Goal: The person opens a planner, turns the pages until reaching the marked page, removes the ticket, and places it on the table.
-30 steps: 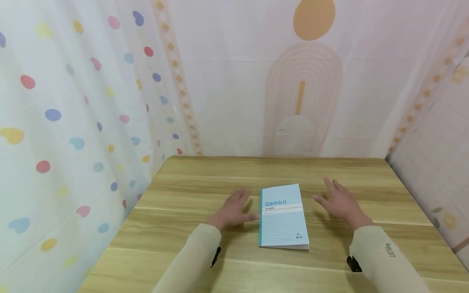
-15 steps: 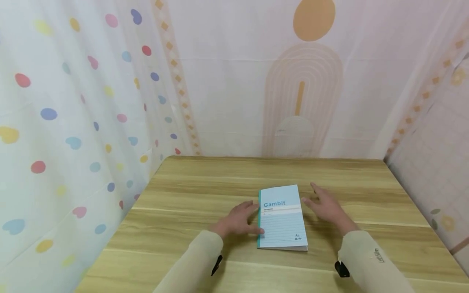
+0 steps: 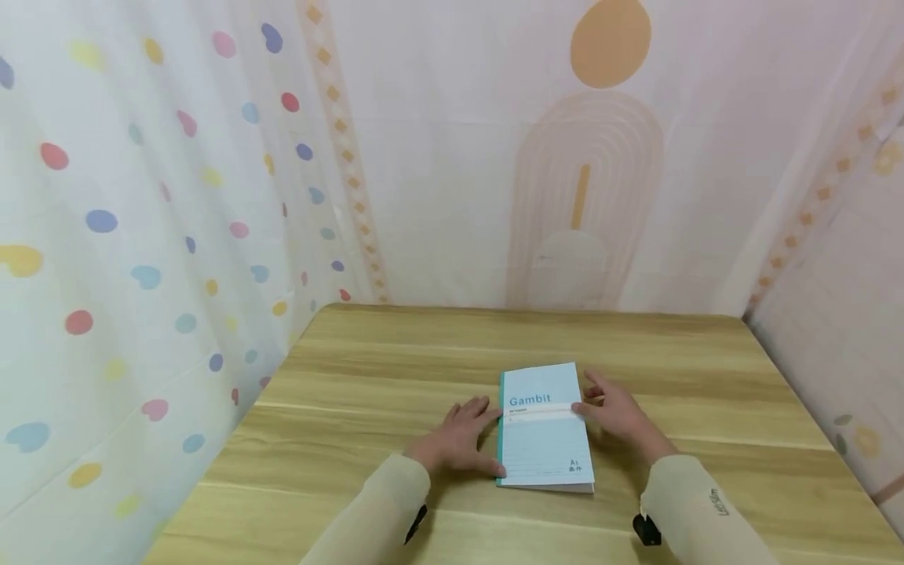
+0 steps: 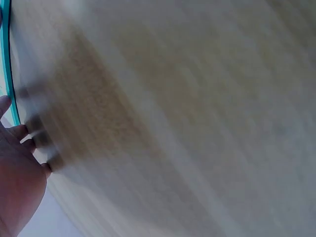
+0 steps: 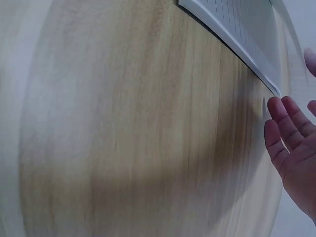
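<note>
A pale blue notebook (image 3: 544,439) printed "Gambit", with a teal spine, lies flat on the table in the head view. My left hand (image 3: 455,441) rests along its left side, fingers extended, the thumb on the cover's lower left corner. In the left wrist view, fingertips meet the teal spine (image 4: 7,64). At the opposite edge is my right hand (image 3: 621,413), its thumb touching the cover's right edge. The right wrist view shows a thin sheet (image 5: 290,24) curving up near the thumb, above lined paper (image 5: 234,19); the other fingers are fairly straight beside the notebook.
The wood-grain table (image 3: 395,337) reaches back to a pale patterned curtain (image 3: 438,157). A curtain with coloured dots (image 3: 162,353) hangs along the left side. Black devices, such as the right one (image 3: 647,530), sit under both cream sleeves.
The right hand has moved left to the notebook's right edge. The left hand has come slightly nearer, and its thumb now lies on the cover. The notebook stays in place.
</note>
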Demonstrator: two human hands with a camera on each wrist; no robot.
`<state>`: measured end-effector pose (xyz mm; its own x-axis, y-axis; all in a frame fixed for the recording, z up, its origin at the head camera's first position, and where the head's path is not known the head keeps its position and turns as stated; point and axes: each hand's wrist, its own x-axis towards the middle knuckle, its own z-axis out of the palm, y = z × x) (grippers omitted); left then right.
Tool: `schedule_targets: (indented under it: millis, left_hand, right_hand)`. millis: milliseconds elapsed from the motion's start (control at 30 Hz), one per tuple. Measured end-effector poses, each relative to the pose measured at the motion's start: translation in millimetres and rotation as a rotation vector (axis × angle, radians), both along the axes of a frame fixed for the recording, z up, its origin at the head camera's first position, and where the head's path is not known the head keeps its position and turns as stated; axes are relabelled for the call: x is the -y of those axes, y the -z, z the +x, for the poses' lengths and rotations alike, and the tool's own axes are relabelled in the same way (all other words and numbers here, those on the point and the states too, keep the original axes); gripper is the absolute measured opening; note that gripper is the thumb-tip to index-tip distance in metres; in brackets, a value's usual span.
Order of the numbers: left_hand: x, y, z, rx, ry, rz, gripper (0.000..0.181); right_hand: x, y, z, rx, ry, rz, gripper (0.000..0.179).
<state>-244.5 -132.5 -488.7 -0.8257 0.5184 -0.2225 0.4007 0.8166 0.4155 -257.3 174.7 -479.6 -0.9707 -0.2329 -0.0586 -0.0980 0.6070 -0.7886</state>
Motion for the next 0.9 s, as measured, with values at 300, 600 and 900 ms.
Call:
schedule_targets:
  millis: [300, 600, 900]
  left_hand:
    - [-4.8, 12.4, -2.7, -0.021, 0.02, -0.005, 0.102]
    - [-11.9, 10.4, -2.7, -0.018, 0.027, 0.006, 0.101]
    - [-17.3, 9.1, -4.6, -0.024, 0.04, 0.0, 0.101]
  right_hand:
    - [-1.5, 3.1, -5.6, 0.026, 0.019, -0.025, 0.072]
    - [-5.2, -2.4, -13.5, 0.061, 0.042, -0.083, 0.065]
    - [-9.5, -12.2, -20.5, 0.106, 0.061, -0.173, 0.063]
